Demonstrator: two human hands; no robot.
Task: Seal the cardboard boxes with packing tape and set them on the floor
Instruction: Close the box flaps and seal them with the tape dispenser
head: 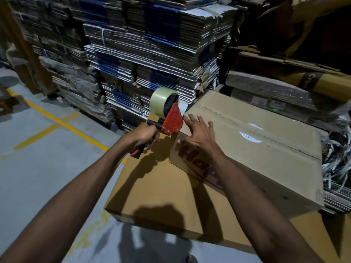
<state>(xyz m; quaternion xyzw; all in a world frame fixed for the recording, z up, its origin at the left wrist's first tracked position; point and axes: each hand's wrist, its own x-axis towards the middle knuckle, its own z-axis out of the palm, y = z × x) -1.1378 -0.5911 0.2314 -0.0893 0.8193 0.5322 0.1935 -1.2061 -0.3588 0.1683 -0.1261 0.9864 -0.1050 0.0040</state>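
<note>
A closed brown cardboard box with purple lettering on its side sits on a larger flat cardboard surface. Clear tape runs along its top seam and shines under the light. My left hand grips the handle of a red tape dispenser carrying a roll of clear tape, held at the box's near left corner. My right hand lies with spread fingers on the box's top edge beside the dispenser, pressing the tape end down.
Tall stacks of flattened cartons stand just behind the box. More flat cardboard is piled at the right, with shredded strapping beside it. Grey floor with yellow lines lies at the left.
</note>
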